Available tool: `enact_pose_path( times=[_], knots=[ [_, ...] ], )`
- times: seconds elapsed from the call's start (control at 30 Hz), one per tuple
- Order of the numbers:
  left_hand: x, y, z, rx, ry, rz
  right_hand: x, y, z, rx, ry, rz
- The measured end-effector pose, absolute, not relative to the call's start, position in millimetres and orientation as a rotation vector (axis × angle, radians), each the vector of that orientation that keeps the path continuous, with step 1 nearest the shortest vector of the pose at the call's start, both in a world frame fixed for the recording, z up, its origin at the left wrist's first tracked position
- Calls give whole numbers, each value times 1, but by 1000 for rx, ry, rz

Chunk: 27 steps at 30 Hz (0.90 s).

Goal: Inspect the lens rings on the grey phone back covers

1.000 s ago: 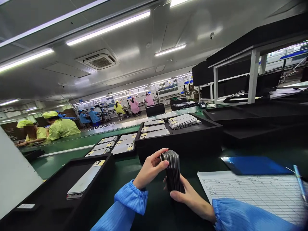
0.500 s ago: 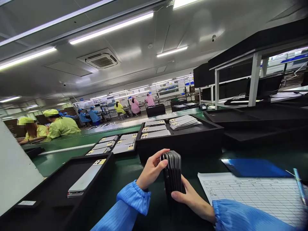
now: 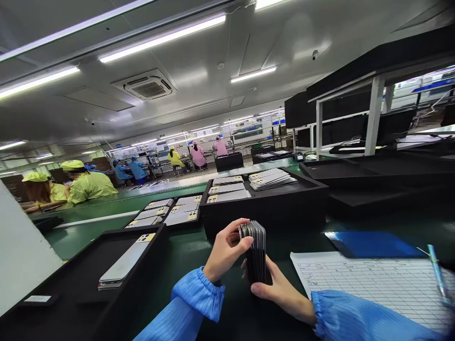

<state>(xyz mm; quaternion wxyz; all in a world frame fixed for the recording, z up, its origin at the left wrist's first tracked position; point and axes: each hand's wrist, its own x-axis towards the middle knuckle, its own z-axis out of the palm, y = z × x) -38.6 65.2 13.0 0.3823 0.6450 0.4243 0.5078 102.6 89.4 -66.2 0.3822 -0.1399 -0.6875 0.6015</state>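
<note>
Between my two hands an upright stack of several smartphones (image 3: pixel 256 258), dark with shiny rounded edges, is fanned slightly at the top. My left hand (image 3: pixel 227 248) curls over the stack's upper left corner, its thumb pressed on the edges and its fingers reaching behind. Lower down, my right hand (image 3: pixel 279 289) grips the stack from the right, thumb in front; its other fingers are mostly hidden behind the phones. Both wrists wear blue cuffs. To the left, a black tray (image 3: pixel 117 308) holds a small pile of pale phones (image 3: pixel 124 260) with yellow camera areas.
Beyond my hands stands a black box (image 3: pixel 263 208) with piles of pale phones (image 3: pixel 272 179). A lower tray of phones (image 3: pixel 183 213) lies left of it. At right are a printed form (image 3: pixel 355 279), a blue sheet (image 3: pixel 380 244) and a pen (image 3: pixel 436 272). Co-workers (image 3: pixel 90 184) sit farther off.
My left thumb has moved slightly right across the top edges of the stack, and the left-hand phones lean differently. My right hand keeps its hold. The view has shifted slightly.
</note>
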Motion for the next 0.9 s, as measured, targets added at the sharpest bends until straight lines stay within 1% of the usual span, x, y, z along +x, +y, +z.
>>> enact_pose_path(
  times=[0.3,0.5,0.9],
  knots=[
    [-36,61,16,1691,1114,1328,102,89,-67,-325,-1742,1497],
    [-32,58,15,1698,1096,1285,101,89,-69,-337,-1758,1495],
    [-33,62,15,1600,1101,1288,103,88,-65,-317,-1734,1502]
  ],
)
